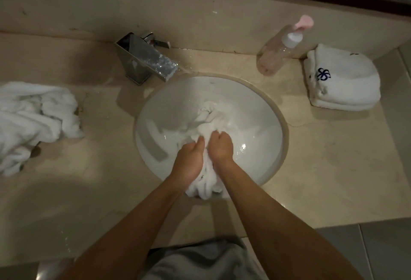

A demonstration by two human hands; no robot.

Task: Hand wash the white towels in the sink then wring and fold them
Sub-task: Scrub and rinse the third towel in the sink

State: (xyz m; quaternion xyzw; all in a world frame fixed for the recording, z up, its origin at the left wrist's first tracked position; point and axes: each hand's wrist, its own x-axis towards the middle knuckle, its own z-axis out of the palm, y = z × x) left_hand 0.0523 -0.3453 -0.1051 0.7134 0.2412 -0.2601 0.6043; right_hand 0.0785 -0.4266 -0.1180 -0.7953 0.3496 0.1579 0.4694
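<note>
A wet white towel [209, 115] lies bunched in the round white sink [262, 110], trailing over its near rim. My left hand [190, 160] and my right hand [221, 147] sit side by side in the basin, both gripping the towel's bunched middle with curled fingers. A loose heap of white towels [33, 121] rests on the counter at the left. One folded white towel [342, 84] with a dark blue logo sits on the counter at the right.
A square chrome faucet [146, 59] stands behind the sink at the left. A clear pump bottle [280, 50] with a pink top leans against the back wall at the right. The beige stone counter [333, 168] is wet near the faucet.
</note>
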